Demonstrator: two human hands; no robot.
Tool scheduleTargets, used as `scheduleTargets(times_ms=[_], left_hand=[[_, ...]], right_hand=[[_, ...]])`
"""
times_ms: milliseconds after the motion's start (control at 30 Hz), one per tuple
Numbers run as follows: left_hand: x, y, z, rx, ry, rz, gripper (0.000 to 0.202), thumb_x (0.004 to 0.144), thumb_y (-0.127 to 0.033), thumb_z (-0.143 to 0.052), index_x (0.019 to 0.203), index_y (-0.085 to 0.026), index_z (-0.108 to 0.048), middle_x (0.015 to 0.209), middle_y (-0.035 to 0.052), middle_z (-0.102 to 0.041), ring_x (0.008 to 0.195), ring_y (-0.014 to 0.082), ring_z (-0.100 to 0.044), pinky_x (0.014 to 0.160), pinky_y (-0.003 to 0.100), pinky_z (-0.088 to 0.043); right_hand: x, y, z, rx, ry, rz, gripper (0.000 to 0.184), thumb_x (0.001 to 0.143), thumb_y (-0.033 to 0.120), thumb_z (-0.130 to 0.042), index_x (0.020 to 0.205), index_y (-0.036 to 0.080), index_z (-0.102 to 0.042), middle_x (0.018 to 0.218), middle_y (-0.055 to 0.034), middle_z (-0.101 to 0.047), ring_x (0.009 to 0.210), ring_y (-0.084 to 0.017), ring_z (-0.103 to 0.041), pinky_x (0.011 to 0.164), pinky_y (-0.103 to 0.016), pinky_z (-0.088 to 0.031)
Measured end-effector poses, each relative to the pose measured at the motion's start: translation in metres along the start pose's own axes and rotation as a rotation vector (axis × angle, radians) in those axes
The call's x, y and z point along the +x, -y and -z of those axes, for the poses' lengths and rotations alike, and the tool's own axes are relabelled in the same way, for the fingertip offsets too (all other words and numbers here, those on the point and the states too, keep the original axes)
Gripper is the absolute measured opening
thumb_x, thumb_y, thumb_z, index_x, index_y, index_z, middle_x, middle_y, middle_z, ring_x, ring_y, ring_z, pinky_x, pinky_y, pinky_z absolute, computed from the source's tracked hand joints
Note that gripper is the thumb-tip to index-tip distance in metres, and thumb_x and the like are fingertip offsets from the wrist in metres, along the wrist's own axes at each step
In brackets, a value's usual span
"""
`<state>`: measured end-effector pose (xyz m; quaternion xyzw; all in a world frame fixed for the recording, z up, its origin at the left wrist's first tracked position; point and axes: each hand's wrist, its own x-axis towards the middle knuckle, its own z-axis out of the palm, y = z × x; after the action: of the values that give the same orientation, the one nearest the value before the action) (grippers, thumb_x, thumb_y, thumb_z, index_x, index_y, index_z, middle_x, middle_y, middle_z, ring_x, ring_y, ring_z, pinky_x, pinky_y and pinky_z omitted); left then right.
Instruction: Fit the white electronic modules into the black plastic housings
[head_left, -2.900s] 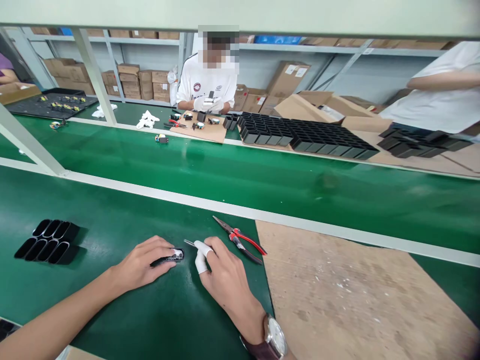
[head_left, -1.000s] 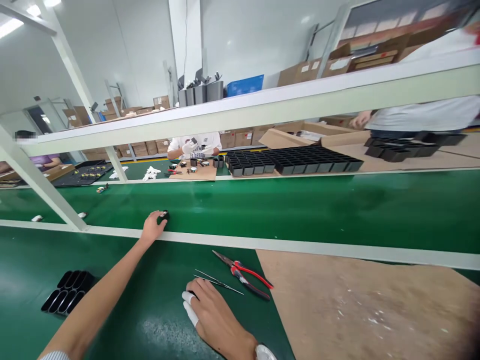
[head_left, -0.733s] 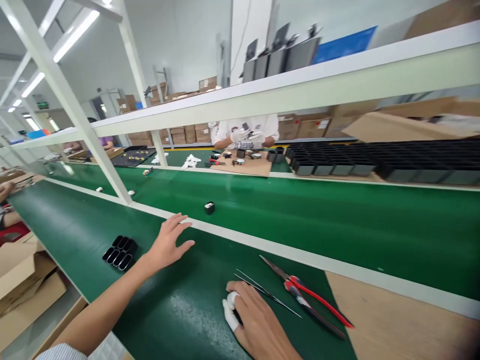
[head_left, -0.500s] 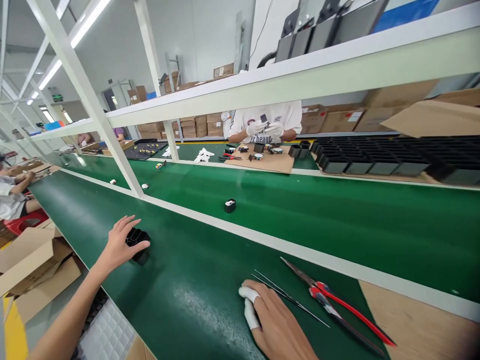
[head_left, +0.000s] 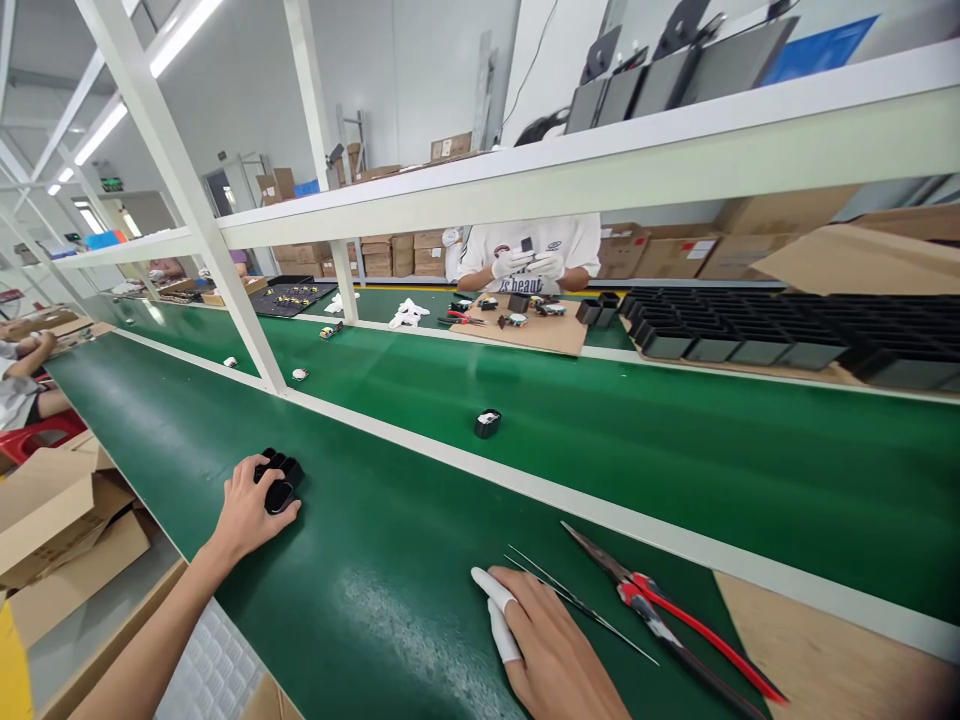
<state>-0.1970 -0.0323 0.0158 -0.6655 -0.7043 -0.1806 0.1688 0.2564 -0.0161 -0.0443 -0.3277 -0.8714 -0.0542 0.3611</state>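
Observation:
My left hand is around the nearest of several small black plastic casings grouped on the green bench, its thumb and fingers touching the sides. My right hand lies palm down on the bench, fingers stretched out with nothing visible in them. White finger cots cover its thumb and a finger. Thin metal tweezers lie right beside it, partly behind the fingers. Farther right rest long-nose pliers with red and black handles.
Past a white divider strip, a black casing with a white part inside is on the green conveyor belt. A co-worker in white gloves is opposite, near rows of black casings. A white post rises at left. Cardboard boxes stand lower left.
My left hand has lowered and closed around a black casing. My right hand has hardly moved. The casing on the belt has shifted right.

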Motion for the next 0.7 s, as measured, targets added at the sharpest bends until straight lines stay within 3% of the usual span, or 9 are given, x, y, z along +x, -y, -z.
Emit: scheduleTargets(times_ms=[300, 433, 567, 700], left_hand=[[0.028, -0.009, -0.012, -0.016, 0.001, -0.045, 0.039, 0.085, -0.049, -0.074, 0.114, -0.023, -0.068, 0.136, 0.0182, -0.053, 0.128, 0.0417, -0.053, 0.094, 0.057, -0.053], [0.026, 0.003, 0.005, -0.08, -0.013, -0.088, 0.057, 0.086, -0.061, -0.076, 0.13, -0.028, -0.064, 0.149, 0.0174, -0.05, 0.143, 0.0436, -0.046, 0.11, 0.063, -0.045], [0.027, 0.018, 0.035, -0.163, -0.171, -0.085, 0.043, 0.089, -0.062, -0.073, 0.114, -0.027, -0.067, 0.147, 0.0145, -0.054, 0.146, 0.0419, -0.046, 0.119, 0.063, -0.038], [0.02, 0.014, 0.039, -0.143, -0.066, -0.231, 0.035, 0.09, -0.06, -0.075, 0.104, -0.029, -0.073, 0.147, 0.0128, -0.058, 0.148, 0.0444, -0.043, 0.118, 0.067, -0.036]], right_hand=[[-0.003, 0.001, 0.001, 0.014, 0.02, -0.024, 0.05, 0.095, 0.005, -0.042, 0.14, 0.02, -0.058, 0.119, -0.0104, -0.07, 0.103, -0.023, -0.068, 0.092, -0.037, -0.057], [-0.002, 0.001, 0.003, 0.009, 0.007, -0.012, 0.053, 0.092, 0.002, -0.04, 0.138, 0.02, -0.059, 0.119, -0.0105, -0.07, 0.105, -0.024, -0.068, 0.093, -0.038, -0.056], [0.001, 0.001, 0.003, 0.014, -0.007, -0.003, 0.045, 0.096, 0.005, -0.04, 0.134, 0.019, -0.061, 0.116, -0.0106, -0.07, 0.101, -0.023, -0.069, 0.089, -0.036, -0.056], [0.003, 0.001, 0.001, -0.007, -0.012, -0.003, 0.042, 0.1, 0.008, -0.039, 0.133, 0.019, -0.062, 0.115, -0.0102, -0.07, 0.1, -0.023, -0.069, 0.089, -0.037, -0.055]])
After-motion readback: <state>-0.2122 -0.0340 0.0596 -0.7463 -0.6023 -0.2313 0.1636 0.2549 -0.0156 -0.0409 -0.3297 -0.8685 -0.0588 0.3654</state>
